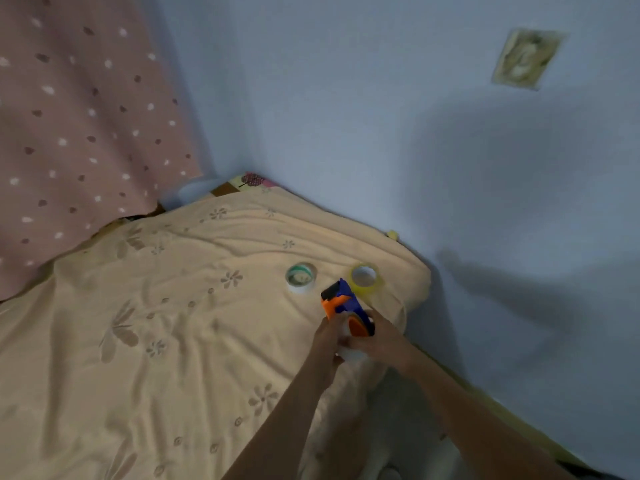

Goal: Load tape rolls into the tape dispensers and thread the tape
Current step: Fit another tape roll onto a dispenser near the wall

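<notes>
While two tape rolls, a white one [300,277] and a yellowish clear one [363,277], lie apart on the beige bedspread [138,323], the left hand [329,336] and right hand [375,336] both curl their fingers around a blue-and-orange tape dispenser [344,306] just above the bedspread, near the rolls.

head | looks forward-down | hands [349,336] near, bed [156,323] corner beyond

Dispenser [341,301]: smooth blue-and-orange plastic; bedspread [156,323]: soft matt cloth, creased; yellow tape roll [363,277]: glossy, translucent.
</notes>
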`<control>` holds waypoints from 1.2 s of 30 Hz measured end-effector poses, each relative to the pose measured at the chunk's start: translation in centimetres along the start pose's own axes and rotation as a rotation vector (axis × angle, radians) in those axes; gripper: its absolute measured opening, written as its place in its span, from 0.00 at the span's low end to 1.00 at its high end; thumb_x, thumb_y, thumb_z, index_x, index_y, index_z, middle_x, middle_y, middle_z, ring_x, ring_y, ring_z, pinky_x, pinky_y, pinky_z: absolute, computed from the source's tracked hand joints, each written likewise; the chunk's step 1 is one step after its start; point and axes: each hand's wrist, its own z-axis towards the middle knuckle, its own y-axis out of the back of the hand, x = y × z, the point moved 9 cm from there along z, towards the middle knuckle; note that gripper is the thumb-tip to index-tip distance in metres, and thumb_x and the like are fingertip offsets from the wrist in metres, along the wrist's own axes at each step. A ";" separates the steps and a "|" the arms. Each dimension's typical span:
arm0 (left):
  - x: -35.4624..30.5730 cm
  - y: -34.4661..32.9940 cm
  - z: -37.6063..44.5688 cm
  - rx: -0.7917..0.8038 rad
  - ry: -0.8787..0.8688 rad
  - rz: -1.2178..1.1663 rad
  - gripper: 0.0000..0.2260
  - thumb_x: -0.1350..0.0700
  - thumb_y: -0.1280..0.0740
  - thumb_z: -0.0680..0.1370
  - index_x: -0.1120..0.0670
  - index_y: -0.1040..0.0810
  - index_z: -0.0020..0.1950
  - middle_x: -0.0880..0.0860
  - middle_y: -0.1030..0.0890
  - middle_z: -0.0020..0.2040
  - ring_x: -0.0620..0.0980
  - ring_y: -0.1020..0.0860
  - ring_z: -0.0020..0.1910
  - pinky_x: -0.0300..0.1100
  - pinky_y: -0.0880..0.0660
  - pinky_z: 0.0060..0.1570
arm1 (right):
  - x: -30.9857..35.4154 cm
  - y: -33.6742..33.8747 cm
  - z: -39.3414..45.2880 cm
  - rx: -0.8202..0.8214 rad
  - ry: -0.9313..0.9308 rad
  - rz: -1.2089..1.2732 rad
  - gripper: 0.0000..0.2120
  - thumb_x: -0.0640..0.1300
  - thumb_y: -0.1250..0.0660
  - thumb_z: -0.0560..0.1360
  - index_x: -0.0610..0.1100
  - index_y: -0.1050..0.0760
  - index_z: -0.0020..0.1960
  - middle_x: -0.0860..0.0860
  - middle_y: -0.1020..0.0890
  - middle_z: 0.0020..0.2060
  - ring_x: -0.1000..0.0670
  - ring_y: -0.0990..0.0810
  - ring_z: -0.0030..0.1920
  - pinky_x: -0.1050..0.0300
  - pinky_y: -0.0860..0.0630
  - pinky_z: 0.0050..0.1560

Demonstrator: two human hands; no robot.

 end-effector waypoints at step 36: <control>-13.6 -5.9 23.5 -0.132 -0.071 -0.462 0.22 0.51 0.29 0.78 0.56 0.23 0.71 0.61 0.20 0.67 0.60 0.19 0.61 0.58 0.20 0.58 | 10.4 9.3 32.0 0.561 0.003 0.009 0.14 0.52 0.34 0.79 0.48 0.22 0.61 0.45 0.15 0.54 0.44 0.15 0.53 0.44 0.18 0.55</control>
